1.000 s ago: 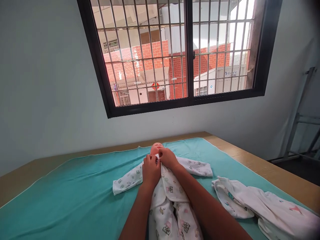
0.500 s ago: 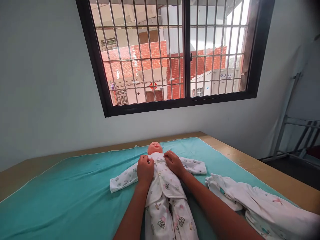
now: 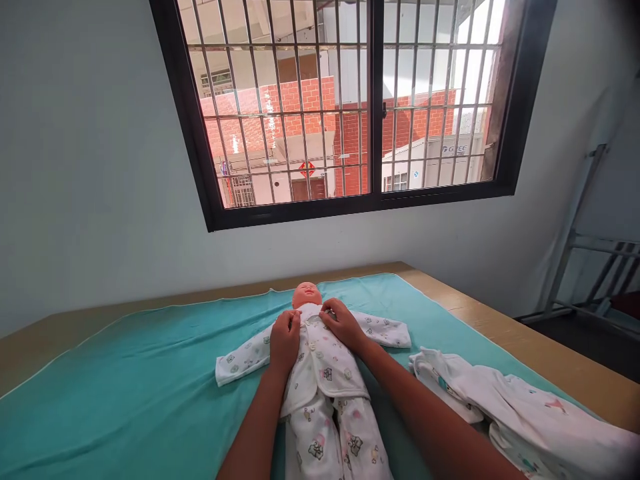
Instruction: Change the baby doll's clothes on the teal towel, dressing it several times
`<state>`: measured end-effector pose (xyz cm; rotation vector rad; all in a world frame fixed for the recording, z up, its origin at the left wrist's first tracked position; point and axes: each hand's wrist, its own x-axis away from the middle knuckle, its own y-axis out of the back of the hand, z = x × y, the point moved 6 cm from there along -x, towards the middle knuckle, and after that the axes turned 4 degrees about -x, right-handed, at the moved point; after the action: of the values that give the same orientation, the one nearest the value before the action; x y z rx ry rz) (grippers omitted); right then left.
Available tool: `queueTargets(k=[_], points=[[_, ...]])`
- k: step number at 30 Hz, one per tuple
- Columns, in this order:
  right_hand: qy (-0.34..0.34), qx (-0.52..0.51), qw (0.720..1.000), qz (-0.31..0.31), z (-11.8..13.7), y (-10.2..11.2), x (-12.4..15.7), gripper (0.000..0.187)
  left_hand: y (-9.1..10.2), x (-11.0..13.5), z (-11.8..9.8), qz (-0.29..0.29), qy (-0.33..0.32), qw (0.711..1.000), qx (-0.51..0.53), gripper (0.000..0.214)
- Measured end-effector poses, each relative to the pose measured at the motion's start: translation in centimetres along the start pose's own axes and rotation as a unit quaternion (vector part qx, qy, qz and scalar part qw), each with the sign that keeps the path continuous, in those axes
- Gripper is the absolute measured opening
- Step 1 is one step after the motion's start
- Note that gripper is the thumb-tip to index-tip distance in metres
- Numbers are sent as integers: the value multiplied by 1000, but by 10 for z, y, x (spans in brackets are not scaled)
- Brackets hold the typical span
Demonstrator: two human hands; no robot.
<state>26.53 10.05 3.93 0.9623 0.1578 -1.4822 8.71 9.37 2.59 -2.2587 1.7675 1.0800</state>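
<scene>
The baby doll (image 3: pixel 307 295) lies on its back in front of you, head at the far end toward the window (image 3: pixel 376 133), legs toward you, on the teal sheet (image 3: pixel 150 387) that covers much of the wooden surface (image 3: pixel 480 323). Its white printed jacket (image 3: pixel 315 360) lies directly under and between your fingers, the neckline level with them and the buttoned front edge running down toward you in the gap between your hands. Your left hand (image 3: pixel 285 341) rests at the left side of the upper chest, its fingers curled inward and the thumb drawn in close to them, just below the doll's chin. Your right hand (image 3: pixel 344 325) is on the opposite side of the chest, its fingers bent down onto the fabric beside the neckline. You have both sets of fingers at the jacket, but whether either pinches the cloth cannot be told. Past your hands, the two sleeves stretch out flat to either side. Nearer you, the jacket's hem overlaps the matching printed pants (image 3: pixel 333 437). To the right of your right forearm, a crumpled white garment (image 3: pixel 520 400) lies on the sheet, apart from the doll.
</scene>
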Motion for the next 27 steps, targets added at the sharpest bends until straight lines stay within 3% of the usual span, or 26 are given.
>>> queueTargets(k=[11, 17, 21, 27], points=[[56, 29, 998, -26, 10, 4, 2, 26, 8, 3, -10, -62, -37, 996, -51, 24], [69, 51, 996, 26, 36, -7, -4, 15, 7, 1, -7, -27, -35, 995, -88, 22], [106, 69, 989, 72, 56, -19, -4, 31, 7, 1, -7, -17, -25, 995, -97, 22], [52, 67, 994, 65, 42, -22, -4, 41, 3, 1, -12, 2, -51, 991, -124, 23]])
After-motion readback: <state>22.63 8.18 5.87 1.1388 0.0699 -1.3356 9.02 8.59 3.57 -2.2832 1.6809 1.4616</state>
